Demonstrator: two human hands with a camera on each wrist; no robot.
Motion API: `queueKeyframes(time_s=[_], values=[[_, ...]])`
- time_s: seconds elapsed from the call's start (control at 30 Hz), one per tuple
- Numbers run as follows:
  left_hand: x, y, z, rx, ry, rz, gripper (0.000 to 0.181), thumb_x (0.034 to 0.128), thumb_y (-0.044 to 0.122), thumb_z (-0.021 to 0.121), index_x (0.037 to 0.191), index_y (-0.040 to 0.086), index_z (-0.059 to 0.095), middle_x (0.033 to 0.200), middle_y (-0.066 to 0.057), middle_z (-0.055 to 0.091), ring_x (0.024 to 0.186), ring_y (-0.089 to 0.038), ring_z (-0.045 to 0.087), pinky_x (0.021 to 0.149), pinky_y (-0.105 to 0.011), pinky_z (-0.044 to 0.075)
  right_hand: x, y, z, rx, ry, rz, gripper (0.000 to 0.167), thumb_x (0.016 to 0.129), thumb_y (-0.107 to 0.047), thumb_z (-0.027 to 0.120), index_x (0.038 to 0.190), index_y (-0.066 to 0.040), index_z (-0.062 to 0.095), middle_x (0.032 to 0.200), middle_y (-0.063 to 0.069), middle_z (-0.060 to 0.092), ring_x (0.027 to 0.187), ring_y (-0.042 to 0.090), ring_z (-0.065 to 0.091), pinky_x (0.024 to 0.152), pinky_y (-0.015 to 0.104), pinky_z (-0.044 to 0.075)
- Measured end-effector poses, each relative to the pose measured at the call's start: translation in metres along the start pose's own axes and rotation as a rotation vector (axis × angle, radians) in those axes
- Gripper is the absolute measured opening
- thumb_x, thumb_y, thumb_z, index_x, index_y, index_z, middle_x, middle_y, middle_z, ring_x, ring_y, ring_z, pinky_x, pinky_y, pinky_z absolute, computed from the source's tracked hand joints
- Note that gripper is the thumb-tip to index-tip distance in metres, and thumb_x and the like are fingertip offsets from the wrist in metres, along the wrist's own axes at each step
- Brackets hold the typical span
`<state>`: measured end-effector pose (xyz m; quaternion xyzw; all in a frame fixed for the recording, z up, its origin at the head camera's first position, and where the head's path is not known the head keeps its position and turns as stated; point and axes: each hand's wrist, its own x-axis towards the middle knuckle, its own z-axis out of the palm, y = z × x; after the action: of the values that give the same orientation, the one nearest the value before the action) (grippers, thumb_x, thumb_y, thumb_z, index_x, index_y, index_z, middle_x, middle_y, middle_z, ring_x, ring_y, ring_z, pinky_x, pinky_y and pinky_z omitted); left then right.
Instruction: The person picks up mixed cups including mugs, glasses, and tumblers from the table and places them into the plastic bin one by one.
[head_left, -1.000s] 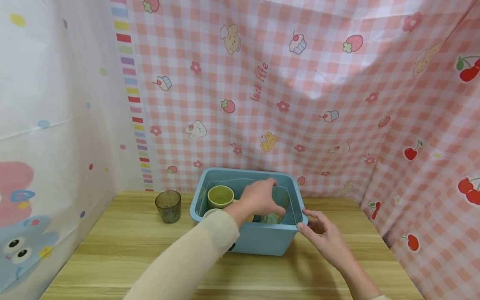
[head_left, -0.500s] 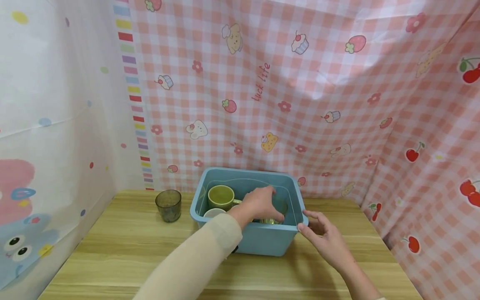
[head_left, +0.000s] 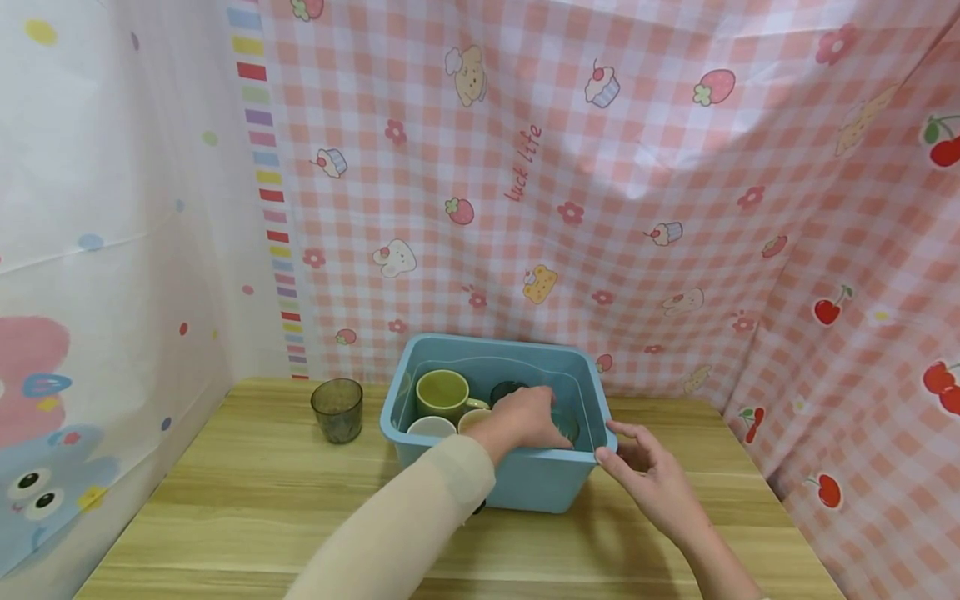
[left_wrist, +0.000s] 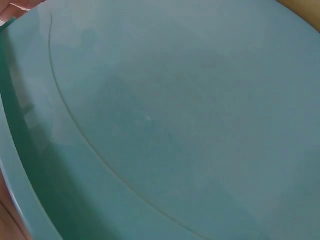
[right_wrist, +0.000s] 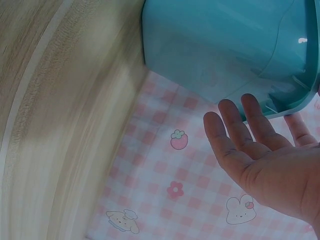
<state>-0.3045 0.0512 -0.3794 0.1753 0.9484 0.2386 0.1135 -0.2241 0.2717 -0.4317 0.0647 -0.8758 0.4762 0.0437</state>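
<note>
A blue plastic bin [head_left: 517,483] stands on the table in the head view. My left hand [head_left: 525,417] reaches down inside its right part, gripping a clear greenish glass [head_left: 567,427] that is partly hidden by the fingers. Left of that hand sit a green mug [head_left: 442,392], a white cup [head_left: 432,427], a beige cup [head_left: 471,419] and a dark cup [head_left: 507,389]. My right hand [head_left: 656,479] holds the bin's right front corner by the rim, its other fingers spread below in the right wrist view. Mostly the bin's outer wall [left_wrist: 165,110] fills the left wrist view.
A smoky brown glass [head_left: 337,411] stands on the wooden table [head_left: 247,500], left of the bin. Behind the bin hangs a pink checked cloth [head_left: 480,167], with a white patterned cloth [head_left: 150,208] on the left.
My left hand has lowered the glass into the bin and moved slightly toward the front. The dark cup has come into sight behind it. The right hand keeps its place at the rim.
</note>
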Motion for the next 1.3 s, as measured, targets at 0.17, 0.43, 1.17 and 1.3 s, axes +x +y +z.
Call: queueKeyframes(time_s=[0.17,0.43,1.17,1.3], values=[[0.001,0.001,0.001,0.012,-0.022,-0.013,0.069,0.0869,0.047,0.086,0.141,0.011,0.063,0.136,-0.005,0.073,0.119,-0.025,0.07,0.102,-0.046,0.059,0.0,0.0,0.0,0.004,0.002,0.0,0.053,0.106,-0.042,0.067,0.153,-0.02,0.055,0.136,0.018,0.072,0.116,0.026,0.07,0.091,0.041,0.06],[0.005,0.003,0.003,0.072,-0.042,-0.048,0.059,0.0878,0.048,0.085,0.132,0.015,0.068,0.129,-0.003,0.074,0.117,-0.027,0.069,0.108,-0.051,0.053,0.0,0.001,0.0,0.012,0.003,-0.002,0.053,0.105,-0.041,0.068,0.153,-0.02,0.055,0.135,0.018,0.072,0.116,0.026,0.071,0.091,0.042,0.06],[0.126,-0.063,0.074,0.257,-0.161,0.022,0.054,0.0864,0.05,0.08,0.137,0.037,0.068,0.135,0.013,0.071,0.125,-0.019,0.064,0.114,-0.058,0.045,-0.002,-0.001,0.0,0.031,0.003,-0.029,0.052,0.106,-0.035,0.069,0.152,-0.019,0.055,0.135,0.018,0.073,0.117,0.026,0.072,0.092,0.046,0.062],[0.12,-0.059,0.072,0.263,-0.158,0.022,0.052,0.0869,0.048,0.081,0.136,0.036,0.069,0.137,0.012,0.071,0.13,-0.02,0.064,0.12,-0.061,0.041,-0.001,0.001,0.0,0.032,0.006,-0.036,0.051,0.106,-0.034,0.069,0.152,-0.019,0.055,0.135,0.019,0.073,0.118,0.027,0.072,0.092,0.046,0.062]])
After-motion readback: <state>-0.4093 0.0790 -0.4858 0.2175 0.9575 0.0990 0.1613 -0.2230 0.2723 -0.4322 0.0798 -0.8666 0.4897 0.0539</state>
